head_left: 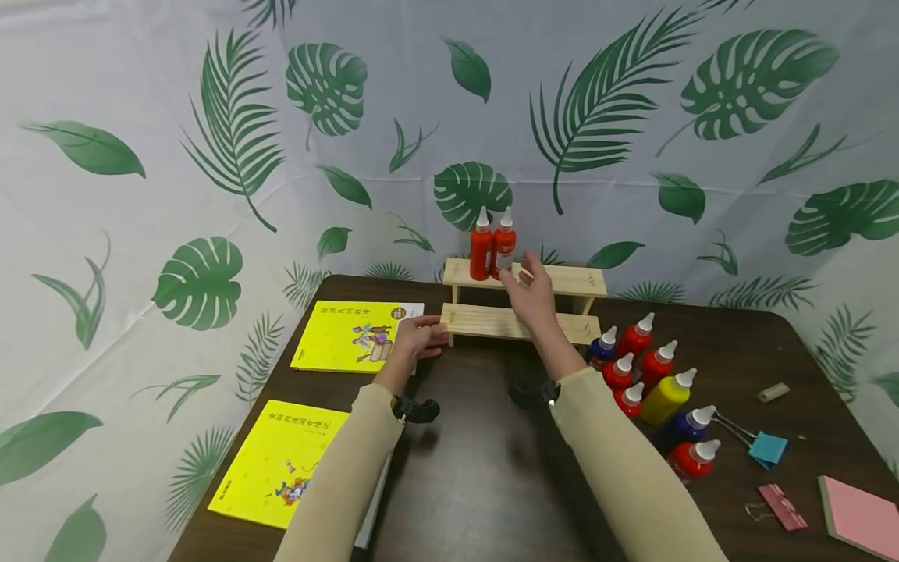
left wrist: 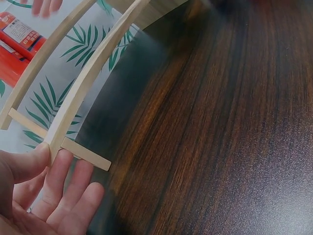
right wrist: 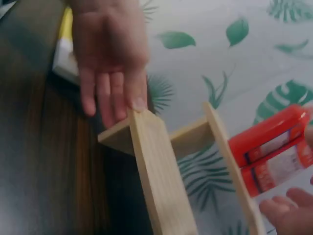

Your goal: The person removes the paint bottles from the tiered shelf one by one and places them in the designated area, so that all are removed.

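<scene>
A two-tier wooden stand [head_left: 485, 321] is set at the back of the dark table. On its upper tier, two red squeeze bottles with white nozzle tips, the left one [head_left: 481, 251] and the right one [head_left: 504, 248], stand upright side by side. My left hand [head_left: 419, 337] pinches the left end of the lower tier, thumb on top and fingers underneath, as the left wrist view shows. Just right of the right bottle is my right hand [head_left: 531, 298], its fingers spread and its thumb near the bottle's base; whether the thumb touches is unclear.
Several red, blue and yellow bottles [head_left: 666, 396] stand right of the stand. Farther right lie a blue clip [head_left: 767, 448], a pink clip [head_left: 783, 507], a pink notepad [head_left: 860, 515] and a small pale block [head_left: 773, 393]. Yellow books [head_left: 337, 336] lie at left. A leaf-print cloth hangs behind.
</scene>
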Tool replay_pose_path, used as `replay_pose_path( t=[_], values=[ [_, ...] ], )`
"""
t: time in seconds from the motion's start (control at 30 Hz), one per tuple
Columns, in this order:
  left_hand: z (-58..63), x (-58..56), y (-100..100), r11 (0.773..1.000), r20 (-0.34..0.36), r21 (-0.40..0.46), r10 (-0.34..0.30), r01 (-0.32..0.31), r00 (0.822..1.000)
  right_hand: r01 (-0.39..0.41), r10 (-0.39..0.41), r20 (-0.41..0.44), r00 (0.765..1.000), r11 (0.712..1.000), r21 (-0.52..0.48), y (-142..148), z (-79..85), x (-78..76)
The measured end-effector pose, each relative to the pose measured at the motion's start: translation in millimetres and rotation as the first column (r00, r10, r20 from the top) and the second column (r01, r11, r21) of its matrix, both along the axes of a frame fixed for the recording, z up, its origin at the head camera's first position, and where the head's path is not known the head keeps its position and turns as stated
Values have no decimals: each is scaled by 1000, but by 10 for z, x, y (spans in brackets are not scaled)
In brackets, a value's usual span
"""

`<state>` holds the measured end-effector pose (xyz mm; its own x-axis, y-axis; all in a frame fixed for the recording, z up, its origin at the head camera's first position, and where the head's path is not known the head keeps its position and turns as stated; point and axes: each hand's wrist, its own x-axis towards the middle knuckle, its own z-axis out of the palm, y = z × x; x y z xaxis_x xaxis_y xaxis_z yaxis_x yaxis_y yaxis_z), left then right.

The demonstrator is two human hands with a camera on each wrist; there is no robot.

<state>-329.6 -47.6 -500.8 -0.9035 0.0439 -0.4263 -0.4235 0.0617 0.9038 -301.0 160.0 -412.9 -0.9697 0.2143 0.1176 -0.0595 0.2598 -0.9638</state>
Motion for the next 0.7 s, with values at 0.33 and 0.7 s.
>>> replay_pose_path(
  t=[0.33, 0.7],
  values=[
    [-16, -36, 4, 1000, -8, -6, -7, 7, 1000, -70, 73, -13, 997, 983, 168, 39, -7, -514],
    [1, -11, -11, 1000, -6, -5, -1, 1, 1000, -14, 28, -111, 993, 992, 125, 23, -90, -389]
  ],
)
